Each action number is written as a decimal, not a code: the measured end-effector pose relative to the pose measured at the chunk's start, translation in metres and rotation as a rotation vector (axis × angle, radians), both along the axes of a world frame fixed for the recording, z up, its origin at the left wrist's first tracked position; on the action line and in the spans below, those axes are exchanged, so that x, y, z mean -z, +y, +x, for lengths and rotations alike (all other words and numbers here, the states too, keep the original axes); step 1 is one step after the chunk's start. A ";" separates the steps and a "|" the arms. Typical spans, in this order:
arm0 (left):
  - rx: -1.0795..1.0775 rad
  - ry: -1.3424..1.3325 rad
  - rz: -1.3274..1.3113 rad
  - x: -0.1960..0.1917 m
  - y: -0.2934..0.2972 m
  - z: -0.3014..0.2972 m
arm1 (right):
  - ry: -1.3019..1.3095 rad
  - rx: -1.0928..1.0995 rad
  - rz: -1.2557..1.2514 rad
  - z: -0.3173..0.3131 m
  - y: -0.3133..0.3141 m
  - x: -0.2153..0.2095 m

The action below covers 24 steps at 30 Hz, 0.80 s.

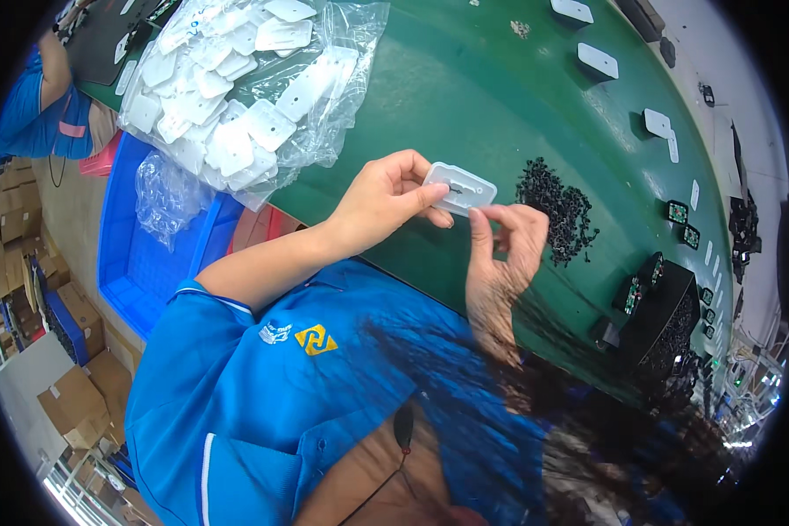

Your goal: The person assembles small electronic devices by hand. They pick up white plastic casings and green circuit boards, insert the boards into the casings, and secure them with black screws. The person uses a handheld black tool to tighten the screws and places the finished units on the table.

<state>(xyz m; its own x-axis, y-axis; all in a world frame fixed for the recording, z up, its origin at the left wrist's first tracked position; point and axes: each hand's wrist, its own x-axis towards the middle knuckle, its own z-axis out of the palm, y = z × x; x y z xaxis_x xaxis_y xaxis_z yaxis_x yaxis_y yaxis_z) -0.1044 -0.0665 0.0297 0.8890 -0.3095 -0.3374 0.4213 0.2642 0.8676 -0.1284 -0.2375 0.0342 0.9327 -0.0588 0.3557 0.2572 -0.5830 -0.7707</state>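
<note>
Over the green table, my left hand [393, 195] grips a white rectangular plastic cover [470, 186] with rounded corners, thumb on its inner face. A small dark piece shows on that face near the thumb. My right hand [510, 245] is at the cover's near right edge, thumb and forefinger pinched together; whatever sits between the fingertips is too small to make out. Just right of it lies a heap of small black parts [556, 210]. Beyond my left forearm, a clear plastic bag [324, 131] spills over with many similar white covers [267, 125].
Single white covers [597, 60] lie along the far right side. Small circuit-board pieces [677, 211] and a black box [662, 316] stand at the right. A blue bin [140, 272] holding crumpled plastic is at the left. Another person's blue sleeve [22, 114] shows at far left.
</note>
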 end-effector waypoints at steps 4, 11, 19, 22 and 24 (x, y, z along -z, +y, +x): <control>-0.024 -0.033 0.020 0.001 -0.006 -0.002 | -0.016 -0.016 0.000 0.001 0.009 0.003; -0.074 -0.154 -0.001 0.009 -0.012 -0.006 | 0.159 -0.041 0.248 -0.002 0.013 0.005; -0.059 -0.153 0.020 0.005 -0.012 -0.004 | 0.129 -0.039 0.128 0.003 0.004 0.000; -0.040 -0.150 0.050 0.002 -0.012 -0.006 | 0.084 -0.006 0.122 0.008 -0.002 0.003; -0.023 -0.156 0.057 0.003 -0.012 -0.007 | 0.276 -0.101 0.172 0.012 -0.009 -0.006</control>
<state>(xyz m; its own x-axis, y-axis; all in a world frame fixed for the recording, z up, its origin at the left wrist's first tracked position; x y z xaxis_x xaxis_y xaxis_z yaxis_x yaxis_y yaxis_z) -0.1112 -0.0782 0.0264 0.9385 -0.2732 -0.2112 0.2749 0.2209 0.9358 -0.1168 -0.2461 0.0403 0.9966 0.0014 0.0818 0.0748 -0.4204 -0.9042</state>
